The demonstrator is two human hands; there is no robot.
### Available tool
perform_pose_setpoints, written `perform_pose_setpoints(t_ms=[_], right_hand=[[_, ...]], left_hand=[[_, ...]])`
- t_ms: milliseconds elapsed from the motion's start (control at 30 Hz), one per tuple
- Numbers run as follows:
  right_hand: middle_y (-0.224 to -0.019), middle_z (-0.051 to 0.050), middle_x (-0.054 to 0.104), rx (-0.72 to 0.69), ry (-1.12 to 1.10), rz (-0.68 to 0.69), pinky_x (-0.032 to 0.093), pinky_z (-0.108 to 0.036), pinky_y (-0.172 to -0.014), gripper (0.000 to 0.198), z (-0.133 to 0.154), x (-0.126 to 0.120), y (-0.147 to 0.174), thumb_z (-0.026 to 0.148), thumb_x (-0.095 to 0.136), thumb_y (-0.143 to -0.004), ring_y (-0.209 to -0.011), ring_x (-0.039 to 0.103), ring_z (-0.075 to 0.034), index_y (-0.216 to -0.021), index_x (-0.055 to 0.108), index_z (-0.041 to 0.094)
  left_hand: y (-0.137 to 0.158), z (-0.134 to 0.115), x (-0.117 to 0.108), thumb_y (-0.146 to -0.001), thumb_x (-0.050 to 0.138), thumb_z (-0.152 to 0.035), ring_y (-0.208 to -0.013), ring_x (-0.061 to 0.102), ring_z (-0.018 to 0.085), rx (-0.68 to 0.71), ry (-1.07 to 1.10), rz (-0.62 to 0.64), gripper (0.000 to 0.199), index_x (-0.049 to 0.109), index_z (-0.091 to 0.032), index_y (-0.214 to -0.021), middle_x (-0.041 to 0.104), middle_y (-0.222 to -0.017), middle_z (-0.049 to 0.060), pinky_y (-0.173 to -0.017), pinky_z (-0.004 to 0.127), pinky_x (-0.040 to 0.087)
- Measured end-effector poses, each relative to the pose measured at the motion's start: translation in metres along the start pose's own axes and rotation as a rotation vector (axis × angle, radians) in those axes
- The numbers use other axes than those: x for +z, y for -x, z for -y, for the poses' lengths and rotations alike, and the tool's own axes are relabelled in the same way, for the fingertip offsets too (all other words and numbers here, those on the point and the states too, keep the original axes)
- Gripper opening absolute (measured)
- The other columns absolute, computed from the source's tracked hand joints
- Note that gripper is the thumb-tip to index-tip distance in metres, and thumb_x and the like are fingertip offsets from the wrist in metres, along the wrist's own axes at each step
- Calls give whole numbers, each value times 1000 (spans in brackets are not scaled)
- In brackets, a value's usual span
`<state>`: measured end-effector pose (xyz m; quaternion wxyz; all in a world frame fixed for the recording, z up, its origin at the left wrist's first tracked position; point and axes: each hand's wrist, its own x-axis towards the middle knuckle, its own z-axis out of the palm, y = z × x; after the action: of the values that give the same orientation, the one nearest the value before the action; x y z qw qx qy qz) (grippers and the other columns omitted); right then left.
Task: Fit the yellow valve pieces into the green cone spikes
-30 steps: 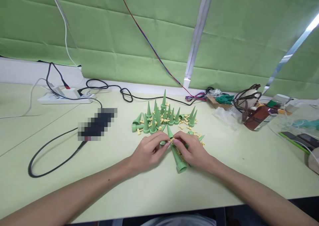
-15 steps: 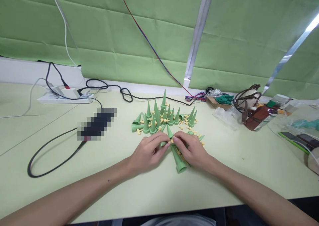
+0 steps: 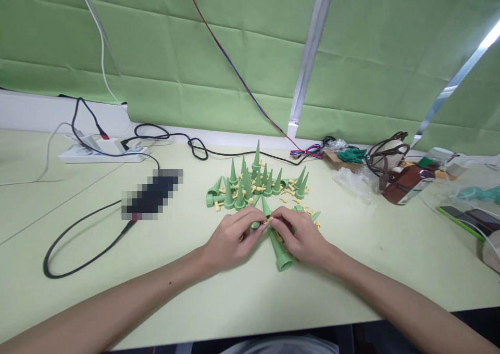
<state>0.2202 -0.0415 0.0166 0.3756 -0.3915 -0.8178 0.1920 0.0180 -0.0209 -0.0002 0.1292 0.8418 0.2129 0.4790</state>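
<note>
Between my two hands, close together above the table, is a small yellow plastic valve piece [image 3: 266, 222]. My left hand [image 3: 238, 234] pinches it from the left with thumb and forefinger. From the right, the thumb and forefinger of my right hand [image 3: 300, 234] close on the same piece and partly cover it. Below the fingertips a green plastic spike [image 3: 280, 252] lies with its open round end toward me. Just beyond my hands several green spikes [image 3: 248, 185] stand on their bases or lie on their sides, with small yellow pieces [image 3: 289, 191] scattered among them.
On the left are a power strip [image 3: 103, 156], a blurred dark device [image 3: 152, 192] and a looped black cable [image 3: 49, 255]. To the right lie a clear plastic bag [image 3: 353, 184], a brown bottle [image 3: 408, 185] and a phone with a green edge [image 3: 464, 224]. A green curtain [image 3: 219, 57] hangs behind the table.
My fingertips have shifted very slightly around the yellow valve piece, with the right fingers covering a little more of it. The spikes and everything else stay in place.
</note>
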Motion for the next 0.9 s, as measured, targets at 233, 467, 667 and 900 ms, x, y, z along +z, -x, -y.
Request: perform_pose_setpoints(t_ms=[233, 467, 667, 900], right_hand=[[-61, 4, 46, -6, 38, 7, 33, -26, -55, 29, -1, 1, -1, 31, 40, -104, -54, 43, -12, -77, 48, 21], [-59, 5, 40, 0, 49, 16, 29, -26, -55, 36, -4, 3, -1, 30, 39, -105, -53, 39, -12, -70, 40, 21], [-64, 4, 49, 10, -19, 0, 34, -25, -57, 19, -1, 1, 0, 29, 44, -103, -57, 46, -12, -92, 56, 21], [-64, 5, 48, -22, -38, 5, 34, -24, -58, 14, -1, 0, 1, 26, 45, -103, -57, 45, -12, -98, 56, 20]], left_hand=[[0, -1, -1, -93, 56, -11, -78, 66, 15, 21, 6, 16, 13, 63, -17, -104, 68, -91, 9, -51, 19, 45], [0, 0, 0, -92, 57, -10, -83, 67, 16, 51, -20, 14, 15, 62, -18, -104, 68, -92, 8, -60, 21, 50], [0, -1, -1, -92, 57, -9, -77, 65, 13, 43, -35, -11, 16, 62, -17, -104, 68, -92, 8, -52, 19, 44], [0, -1, 0, -91, 59, -7, -77, 64, 13, 55, -53, -34, 17, 61, -17, -104, 67, -92, 7, -53, 18, 44]])
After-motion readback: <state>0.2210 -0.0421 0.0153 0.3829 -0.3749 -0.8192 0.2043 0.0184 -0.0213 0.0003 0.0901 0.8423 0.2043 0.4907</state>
